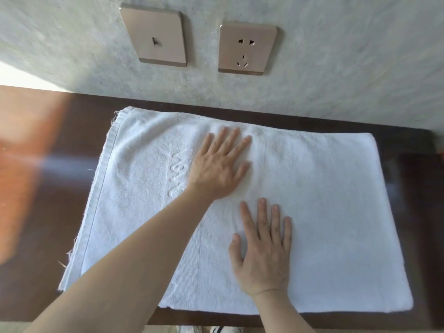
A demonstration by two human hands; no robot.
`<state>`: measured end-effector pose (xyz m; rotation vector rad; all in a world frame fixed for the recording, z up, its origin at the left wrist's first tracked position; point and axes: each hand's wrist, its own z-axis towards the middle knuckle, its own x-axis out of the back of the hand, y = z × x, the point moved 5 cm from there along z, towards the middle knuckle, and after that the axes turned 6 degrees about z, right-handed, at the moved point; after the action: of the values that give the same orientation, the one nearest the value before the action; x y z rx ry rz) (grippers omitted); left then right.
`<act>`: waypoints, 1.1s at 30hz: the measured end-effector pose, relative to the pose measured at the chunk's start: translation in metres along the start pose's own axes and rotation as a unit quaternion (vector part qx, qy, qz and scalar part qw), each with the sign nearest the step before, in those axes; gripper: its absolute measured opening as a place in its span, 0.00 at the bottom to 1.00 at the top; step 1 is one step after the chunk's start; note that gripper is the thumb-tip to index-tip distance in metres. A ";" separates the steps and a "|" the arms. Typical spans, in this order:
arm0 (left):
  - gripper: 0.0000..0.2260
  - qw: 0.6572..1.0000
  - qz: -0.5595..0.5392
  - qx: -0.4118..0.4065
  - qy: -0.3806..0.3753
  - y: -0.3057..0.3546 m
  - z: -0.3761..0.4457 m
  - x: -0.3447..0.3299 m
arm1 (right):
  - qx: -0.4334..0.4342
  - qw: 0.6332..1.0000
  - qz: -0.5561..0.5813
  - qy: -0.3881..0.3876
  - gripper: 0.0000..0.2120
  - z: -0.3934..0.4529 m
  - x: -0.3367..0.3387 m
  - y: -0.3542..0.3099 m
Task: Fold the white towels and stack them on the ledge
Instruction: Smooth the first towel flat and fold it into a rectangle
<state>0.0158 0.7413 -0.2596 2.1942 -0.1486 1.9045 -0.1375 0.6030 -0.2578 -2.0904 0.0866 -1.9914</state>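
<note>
A white towel (324, 200) lies spread flat on the dark brown ledge (418, 188), folded at least once, with a raised wavy pattern near its left side. My left hand (218, 167) presses flat on the towel's middle with straight fingers pointing up and to the right. My right hand (263, 246) lies flat on the towel just below it, fingers spread and pointing toward the wall. Neither hand grips the cloth.
The ledge runs along a pale textured wall (360, 68) with a bronze data socket plate (155, 36) and a bronze power socket (247, 50). A blurred orange-brown patch (26, 152) lies at the left. Shoes (211, 329) show below the ledge's front edge.
</note>
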 end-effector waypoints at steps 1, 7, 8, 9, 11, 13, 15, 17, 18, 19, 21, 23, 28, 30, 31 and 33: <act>0.29 1.000 0.005 0.019 -0.002 -0.010 0.006 0.001 | -0.001 1.000 0.002 0.003 0.31 0.000 0.000 0.000; 0.30 0.993 -0.020 0.117 0.007 -0.047 0.020 0.018 | 0.000 1.000 0.001 0.002 0.31 0.000 0.001 0.000; 0.29 0.994 -0.034 0.100 0.027 -0.043 0.013 0.023 | 0.000 1.000 0.000 0.001 0.31 0.000 0.001 0.000; 0.28 0.995 -0.045 0.074 0.050 -0.038 0.001 0.026 | 0.002 1.000 0.003 0.004 0.31 -0.001 0.001 0.000; 0.27 0.996 -0.054 0.047 0.062 -0.036 -0.034 0.023 | 0.006 1.000 0.005 0.011 0.31 -0.002 0.002 0.001; 0.28 0.996 -0.044 0.076 0.033 -0.049 -0.078 0.008 | 0.006 1.000 0.007 0.012 0.32 -0.001 0.002 0.001; 0.29 0.990 -0.031 0.137 0.026 -0.074 -0.113 -0.003 | 0.003 1.000 0.009 0.008 0.32 -0.001 0.002 0.000; 0.29 0.981 -0.037 0.190 0.028 -0.101 -0.129 -0.004 | 0.002 1.000 0.001 0.002 0.32 0.000 0.002 0.000; 0.29 0.977 -0.040 0.208 0.029 -0.112 -0.130 -0.003 | 0.003 1.000 -0.001 0.000 0.32 -0.001 0.002 0.000; 0.30 0.974 -0.039 0.219 0.033 -0.123 -0.130 -0.001 | 0.005 1.000 -0.003 0.000 0.32 -0.002 0.002 -0.001; 0.30 0.975 -0.041 0.217 0.036 -0.129 -0.119 0.002 | 0.000 1.000 -0.008 0.008 0.32 -0.002 0.002 0.004; 0.30 0.976 -0.037 0.211 0.039 -0.134 -0.110 0.005 | 0.004 1.000 -0.004 0.017 0.32 -0.002 0.002 0.002; 0.33 0.967 -0.045 0.249 0.034 -0.142 -0.093 0.005 | 0.008 0.999 0.006 0.049 0.32 -0.001 0.003 -0.002; 0.34 0.969 -0.043 0.239 0.050 -0.140 -0.080 0.010 | 0.010 0.998 0.007 0.054 0.32 -0.001 0.004 -0.003; 0.33 0.977 -0.032 0.203 0.055 -0.137 -0.071 0.012 | 0.010 0.999 0.004 0.053 0.32 0.000 0.004 -0.003; 0.31 0.991 -0.019 0.129 0.040 -0.133 -0.055 0.012 | 0.007 0.999 -0.002 0.046 0.32 0.000 0.004 -0.003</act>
<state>-0.0054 0.8847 -0.2547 2.2534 0.1622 2.0880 -0.1380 0.6053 -0.2527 -1.9915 0.0860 -2.0833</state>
